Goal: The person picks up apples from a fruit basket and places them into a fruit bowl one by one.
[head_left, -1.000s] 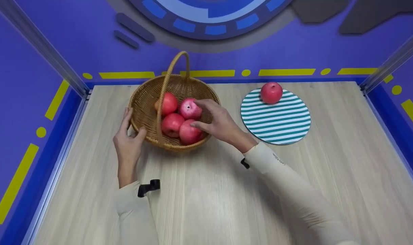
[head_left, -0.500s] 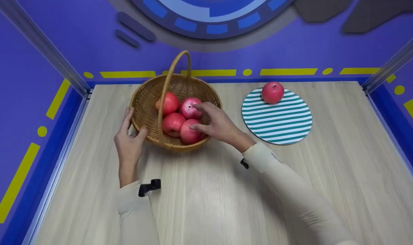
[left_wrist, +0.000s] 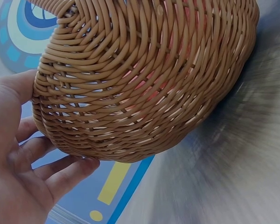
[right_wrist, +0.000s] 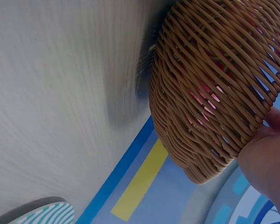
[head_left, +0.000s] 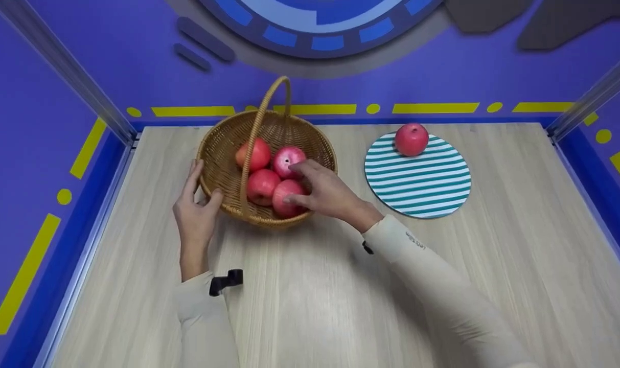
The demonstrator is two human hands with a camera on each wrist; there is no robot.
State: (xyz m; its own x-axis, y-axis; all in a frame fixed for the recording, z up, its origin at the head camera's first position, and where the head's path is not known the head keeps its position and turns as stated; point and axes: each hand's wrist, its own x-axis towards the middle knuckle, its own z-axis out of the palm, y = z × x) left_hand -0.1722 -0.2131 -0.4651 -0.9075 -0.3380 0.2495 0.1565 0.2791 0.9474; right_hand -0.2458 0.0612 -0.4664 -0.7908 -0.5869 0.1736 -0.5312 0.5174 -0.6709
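Several red apples lie in a brown wicker basket with a tall arched handle. My left hand holds the basket's left side, with the thumb at the rim and the fingers against the outer weave in the left wrist view. My right hand reaches over the right rim, its thumb on the front-right apple and its fingertips between that one and a pinker apple. The palm hides part of the front-right apple. In the right wrist view the wicker wall covers the fingers.
A round mat with green and white stripes lies to the right of the basket. One more red apple sits near its back edge. Blue-purple panels enclose the back and sides of the wooden table.
My right hand has moved slightly down over the front-right apple, its fingertips shifting away from the pinker apple's top. My left hand stays at the basket, and the head view has shifted a little.
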